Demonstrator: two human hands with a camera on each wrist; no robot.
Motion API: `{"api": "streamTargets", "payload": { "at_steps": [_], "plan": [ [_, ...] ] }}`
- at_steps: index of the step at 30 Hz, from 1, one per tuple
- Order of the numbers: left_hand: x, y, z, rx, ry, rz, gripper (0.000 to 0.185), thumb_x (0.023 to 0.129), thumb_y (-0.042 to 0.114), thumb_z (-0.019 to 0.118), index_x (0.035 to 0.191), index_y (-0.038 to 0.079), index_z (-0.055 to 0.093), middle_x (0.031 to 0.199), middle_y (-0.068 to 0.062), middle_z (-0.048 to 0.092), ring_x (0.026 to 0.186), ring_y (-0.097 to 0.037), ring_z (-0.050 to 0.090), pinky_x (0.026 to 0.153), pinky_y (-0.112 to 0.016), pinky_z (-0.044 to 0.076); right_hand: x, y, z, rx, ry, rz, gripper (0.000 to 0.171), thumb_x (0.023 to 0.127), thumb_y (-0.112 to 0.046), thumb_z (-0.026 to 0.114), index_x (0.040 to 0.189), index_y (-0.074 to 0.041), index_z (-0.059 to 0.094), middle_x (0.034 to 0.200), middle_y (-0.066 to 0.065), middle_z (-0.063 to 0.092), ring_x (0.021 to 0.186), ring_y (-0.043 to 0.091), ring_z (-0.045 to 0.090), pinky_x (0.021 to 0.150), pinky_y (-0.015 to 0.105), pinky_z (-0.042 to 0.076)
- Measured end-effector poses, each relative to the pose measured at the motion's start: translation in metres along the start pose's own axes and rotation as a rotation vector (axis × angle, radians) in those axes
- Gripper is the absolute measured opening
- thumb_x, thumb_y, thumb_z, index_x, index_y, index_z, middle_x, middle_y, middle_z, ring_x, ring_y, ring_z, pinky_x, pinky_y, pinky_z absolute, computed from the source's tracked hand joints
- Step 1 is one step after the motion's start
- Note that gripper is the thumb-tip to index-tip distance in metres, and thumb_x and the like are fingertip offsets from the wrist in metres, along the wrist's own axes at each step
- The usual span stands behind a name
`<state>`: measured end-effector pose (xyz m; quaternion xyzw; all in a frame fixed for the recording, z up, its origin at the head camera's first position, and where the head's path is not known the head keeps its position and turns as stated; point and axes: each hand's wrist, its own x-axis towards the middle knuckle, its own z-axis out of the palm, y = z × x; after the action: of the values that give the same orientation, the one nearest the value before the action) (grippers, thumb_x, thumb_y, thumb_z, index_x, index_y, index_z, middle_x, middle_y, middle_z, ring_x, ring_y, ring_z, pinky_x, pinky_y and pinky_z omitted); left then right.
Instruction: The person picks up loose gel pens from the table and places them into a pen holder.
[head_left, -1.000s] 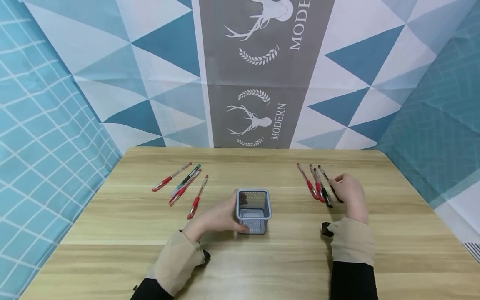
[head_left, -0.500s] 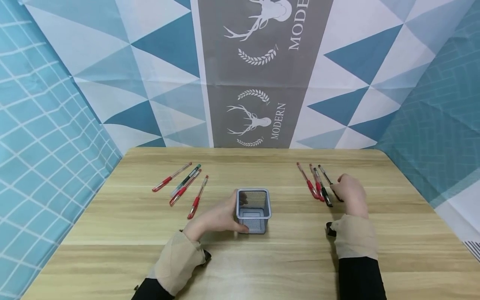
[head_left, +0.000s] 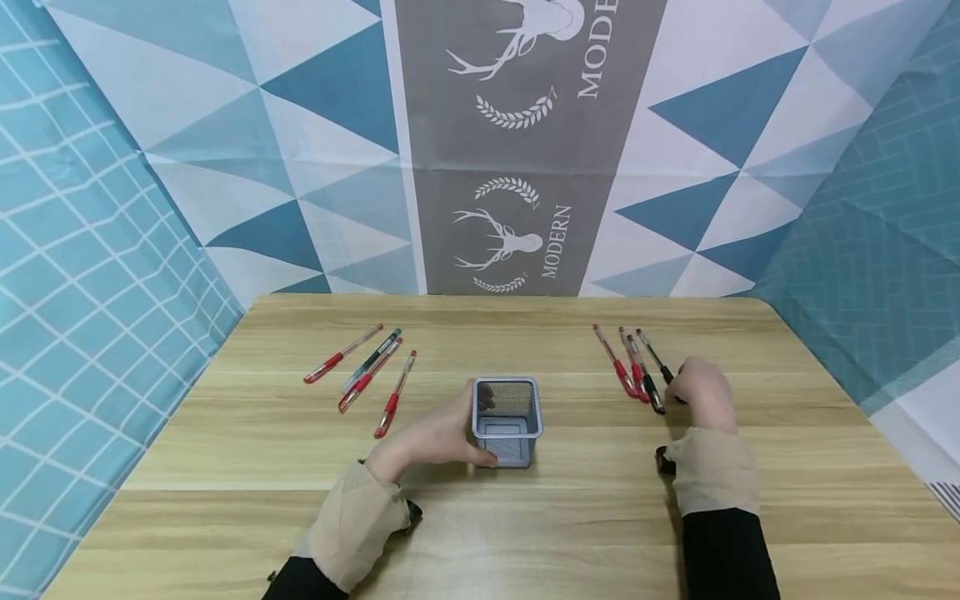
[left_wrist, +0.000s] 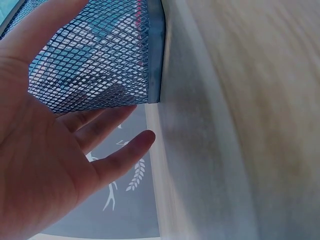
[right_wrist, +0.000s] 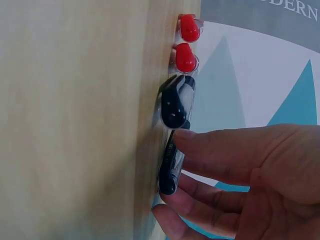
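A small square wire-mesh pen holder [head_left: 513,450] stands upright on the table. My left hand [head_left: 442,429] grips its left side, thumb on the near wall and fingers behind; in the left wrist view the little finger extends free of the mesh [left_wrist: 100,60]. On the right, my right hand [head_left: 703,392] is at the near, capped end of the outermost black gel pen [head_left: 654,354]. The right wrist view shows the thumb and fingers pinching that black pen [right_wrist: 170,170], which lies along the table. Beside it lie another black pen [head_left: 649,383] and two red pens.
Left of the holder lie several pens: a red one [head_left: 343,354], a green-ended one [head_left: 372,360], another red one [head_left: 371,375] and a nearer red one [head_left: 395,394]. Patterned cloth [head_left: 337,125] hangs behind and beside the wooden table [head_left: 540,533].
My right hand has shifted slightly down and nearer along the black pen towards its capped end, uncovering more of its shaft. My left hand and the holder stay put.
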<state>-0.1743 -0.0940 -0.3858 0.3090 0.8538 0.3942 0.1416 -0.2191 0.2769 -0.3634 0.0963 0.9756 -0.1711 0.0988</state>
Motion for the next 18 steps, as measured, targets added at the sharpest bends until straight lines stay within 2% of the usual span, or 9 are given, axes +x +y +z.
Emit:
{"api": "streamTargets", "payload": {
  "at_steps": [10,18],
  "plan": [
    [-0.0002,-0.0004,0.0008,-0.012,-0.009,0.009,0.089,0.064,0.017,0.081,0.131,0.006,0.024,0.124,-0.010,0.050,0.116,-0.022,0.047,0.102,-0.038,0.035,0.0017,0.0004,0.0012,-0.009,-0.008,0.025,0.015,0.073,-0.009,0.061,0.066,0.003,0.056,0.068,0.016,0.051,0.063,0.026,0.046,0.055,0.034,0.043],
    [0.0009,-0.0010,0.0011,-0.017,-0.012,0.017,0.090,0.064,0.017,0.081,0.131,0.006,0.023,0.124,-0.010,0.049,0.116,-0.023,0.047,0.102,-0.039,0.035,0.0002,0.0002,0.0013,-0.010,-0.014,0.047,0.014,0.073,-0.007,0.058,0.071,0.007,0.057,0.070,0.017,0.051,0.064,0.027,0.045,0.055,0.034,0.042]
  ]
}}
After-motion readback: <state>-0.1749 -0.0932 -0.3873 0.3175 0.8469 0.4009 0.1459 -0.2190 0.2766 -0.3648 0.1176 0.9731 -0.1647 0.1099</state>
